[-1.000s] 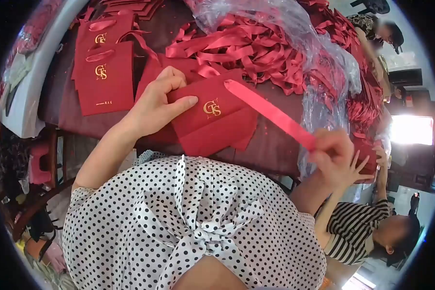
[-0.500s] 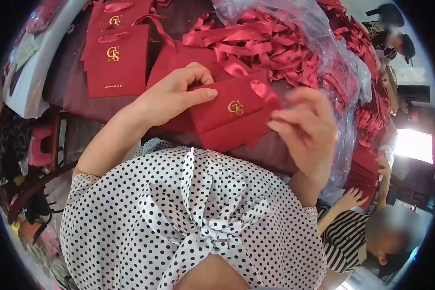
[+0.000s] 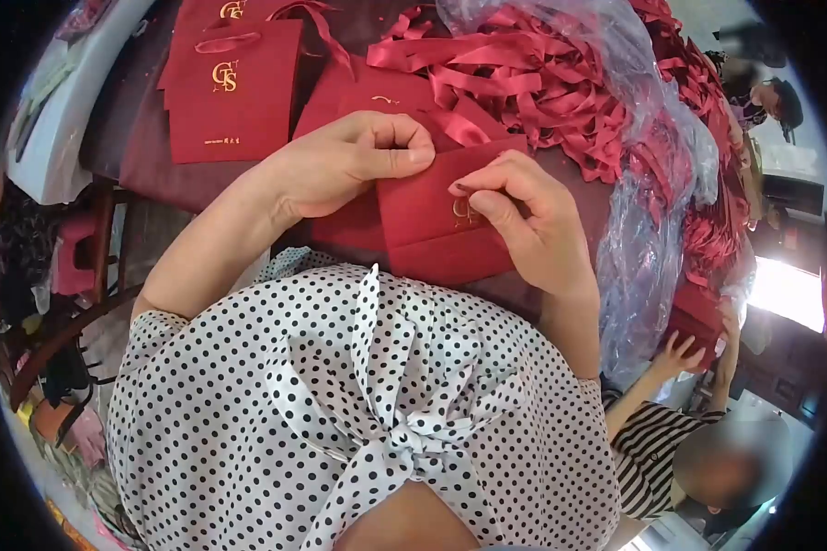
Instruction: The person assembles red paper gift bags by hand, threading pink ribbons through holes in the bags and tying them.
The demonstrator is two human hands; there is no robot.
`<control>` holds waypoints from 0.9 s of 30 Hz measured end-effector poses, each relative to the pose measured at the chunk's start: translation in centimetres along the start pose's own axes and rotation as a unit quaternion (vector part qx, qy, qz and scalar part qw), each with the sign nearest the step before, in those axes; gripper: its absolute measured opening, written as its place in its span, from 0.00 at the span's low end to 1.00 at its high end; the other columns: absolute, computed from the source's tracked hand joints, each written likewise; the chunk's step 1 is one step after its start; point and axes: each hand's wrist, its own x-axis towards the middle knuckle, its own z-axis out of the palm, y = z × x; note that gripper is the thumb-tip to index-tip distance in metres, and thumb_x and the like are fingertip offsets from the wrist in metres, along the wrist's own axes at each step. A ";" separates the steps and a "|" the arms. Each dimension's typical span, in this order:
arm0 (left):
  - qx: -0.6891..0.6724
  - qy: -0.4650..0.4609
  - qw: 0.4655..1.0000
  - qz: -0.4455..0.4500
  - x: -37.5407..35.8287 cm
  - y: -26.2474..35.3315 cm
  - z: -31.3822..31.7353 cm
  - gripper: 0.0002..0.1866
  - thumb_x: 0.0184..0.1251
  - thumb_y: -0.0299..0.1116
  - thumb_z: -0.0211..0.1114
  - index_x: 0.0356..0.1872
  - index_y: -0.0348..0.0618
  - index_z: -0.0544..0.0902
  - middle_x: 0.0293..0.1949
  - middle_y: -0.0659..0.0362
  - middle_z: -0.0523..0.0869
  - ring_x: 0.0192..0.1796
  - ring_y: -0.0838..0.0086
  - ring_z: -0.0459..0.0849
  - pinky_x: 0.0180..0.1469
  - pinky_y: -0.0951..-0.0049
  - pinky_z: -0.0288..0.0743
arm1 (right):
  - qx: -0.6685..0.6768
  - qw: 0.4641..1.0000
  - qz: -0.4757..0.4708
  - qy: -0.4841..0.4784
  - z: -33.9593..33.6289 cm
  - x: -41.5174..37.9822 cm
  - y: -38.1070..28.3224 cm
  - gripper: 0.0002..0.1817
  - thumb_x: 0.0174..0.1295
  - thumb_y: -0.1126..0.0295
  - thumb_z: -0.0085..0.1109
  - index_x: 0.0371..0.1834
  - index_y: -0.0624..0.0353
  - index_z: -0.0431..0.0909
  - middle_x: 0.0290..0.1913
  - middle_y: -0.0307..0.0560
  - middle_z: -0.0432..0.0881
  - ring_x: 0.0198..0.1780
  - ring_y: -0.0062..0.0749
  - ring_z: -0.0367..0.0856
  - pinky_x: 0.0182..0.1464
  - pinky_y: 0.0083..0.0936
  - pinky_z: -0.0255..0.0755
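A red paper gift bag with a gold logo lies flat before me, a fold line across its lower part. My left hand pinches its upper left edge between thumb and curled fingers. Over the logo is my right hand, thumb and fingertips nearly together; a tiny dark tip shows at them, too small to name. Behind the bag's top edge lies a length of red satin ribbon. More red bags lie beneath and behind my left hand.
Finished-looking red bags with ribbon handles lie at the back left. A heap of cut red ribbons sits behind, beside clear plastic wrap. At right, a co-worker in a striped sleeve handles red bags.
My right hand has moved left from beside the bag to over its logo, its fingers drawing together. The ribbon loop that showed at the bag's upper right is out of sight. My left hand keeps its pinch.
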 end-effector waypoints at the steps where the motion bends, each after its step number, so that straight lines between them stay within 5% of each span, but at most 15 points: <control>1: -0.002 -0.001 1.000 -0.002 0.1 -0.1 -0.2 0.07 0.67 0.33 0.63 0.34 0.41 0.77 0.42 0.68 0.73 0.47 0.85 0.69 0.54 0.82 0.60 | -0.010 1.000 -0.014 -0.009 -0.1 0.0 0.0 0.06 0.57 0.74 0.64 0.37 0.64 0.80 0.29 0.44 0.79 0.28 0.27 0.80 0.31 0.22 0.72; 6: 0.005 -0.016 1.000 0.000 0.1 -0.2 -0.3 0.06 0.68 0.32 0.61 0.38 0.41 0.77 0.39 0.70 0.73 0.45 0.86 0.70 0.52 0.83 0.61 | 0.008 0.999 -0.034 -0.001 0.4 -0.4 -0.2 0.05 0.58 0.75 0.63 0.37 0.62 0.81 0.27 0.42 0.79 0.24 0.28 0.77 0.30 0.21 0.71; 8: 0.012 -0.005 1.000 -0.002 0.0 -0.3 -0.2 0.06 0.69 0.32 0.61 0.39 0.41 0.76 0.38 0.70 0.73 0.44 0.87 0.70 0.51 0.84 0.62 | 0.019 0.997 0.070 -0.037 0.3 -0.5 -1.0 0.04 0.58 0.74 0.62 0.36 0.61 0.81 0.23 0.42 0.79 0.22 0.29 0.76 0.27 0.22 0.69; 12: 0.015 0.011 1.000 0.008 0.1 -0.4 0.1 0.07 0.69 0.32 0.61 0.41 0.41 0.76 0.37 0.71 0.73 0.42 0.89 0.69 0.48 0.86 0.63 | -0.045 0.996 0.074 -0.024 1.2 0.0 -1.4 0.04 0.58 0.73 0.61 0.32 0.61 0.79 0.21 0.43 0.79 0.21 0.31 0.76 0.24 0.24 0.68; 14: 0.020 0.007 1.000 0.012 0.1 -0.4 0.0 0.07 0.69 0.32 0.61 0.41 0.41 0.76 0.37 0.71 0.73 0.42 0.89 0.69 0.48 0.86 0.63 | -0.047 0.998 0.051 -0.009 1.5 0.1 -1.1 0.03 0.59 0.77 0.61 0.31 0.66 0.79 0.22 0.32 0.76 0.24 0.08 0.68 0.24 0.12 0.61; 19: 0.054 0.017 0.998 0.023 0.0 -0.5 0.0 0.06 0.68 0.31 0.61 0.38 0.41 0.75 0.39 0.68 0.72 0.44 0.86 0.69 0.50 0.83 0.63 | -0.053 0.998 0.043 0.001 1.8 0.3 -1.1 0.03 0.59 0.77 0.61 0.30 0.64 0.78 0.22 0.35 0.77 0.22 0.10 0.68 0.23 0.15 0.61; 21: 0.315 0.036 0.935 0.160 0.0 -0.3 0.1 0.07 0.65 0.29 0.63 0.33 0.40 0.74 0.41 0.63 0.72 0.47 0.78 0.69 0.53 0.77 0.62 | -0.059 0.998 0.024 0.004 1.9 0.3 -1.0 0.03 0.59 0.77 0.61 0.30 0.64 0.78 0.22 0.37 0.78 0.21 0.12 0.69 0.23 0.16 0.62; 22: 0.316 0.034 0.935 0.159 -0.1 -0.3 0.4 0.07 0.65 0.29 0.63 0.33 0.40 0.74 0.41 0.63 0.72 0.47 0.78 0.69 0.53 0.77 0.62 | -0.097 0.995 0.013 0.009 2.0 0.3 -1.1 0.03 0.58 0.76 0.61 0.29 0.63 0.77 0.22 0.39 0.78 0.21 0.17 0.71 0.23 0.20 0.64; 24: 0.507 0.130 0.805 0.279 -0.5 -0.2 1.6 0.08 0.59 0.26 0.66 0.31 0.39 0.73 0.40 0.58 0.71 0.48 0.68 0.69 0.54 0.72 0.62 | -0.136 0.991 0.005 0.016 2.4 0.3 -1.1 0.04 0.57 0.76 0.61 0.28 0.62 0.77 0.22 0.42 0.78 0.20 0.23 0.74 0.23 0.23 0.66; 26: 0.540 0.150 0.772 0.301 -0.5 -0.1 2.3 0.09 0.55 0.23 0.66 0.30 0.39 0.73 0.39 0.55 0.70 0.47 0.63 0.68 0.52 0.70 0.62 | -0.297 0.947 -0.100 0.066 3.4 0.4 -1.0 0.08 0.56 0.72 0.61 0.25 0.58 0.70 0.22 0.46 0.77 0.26 0.41 0.78 0.29 0.37 0.70; 27: 0.540 0.158 0.764 0.317 -0.4 -0.3 2.4 0.09 0.54 0.21 0.66 0.30 0.39 0.73 0.38 0.55 0.70 0.44 0.61 0.68 0.49 0.68 0.63 | -0.340 0.931 -0.111 0.066 3.9 0.3 -0.9 0.09 0.56 0.72 0.60 0.24 0.56 0.69 0.21 0.45 0.75 0.26 0.42 0.76 0.30 0.37 0.70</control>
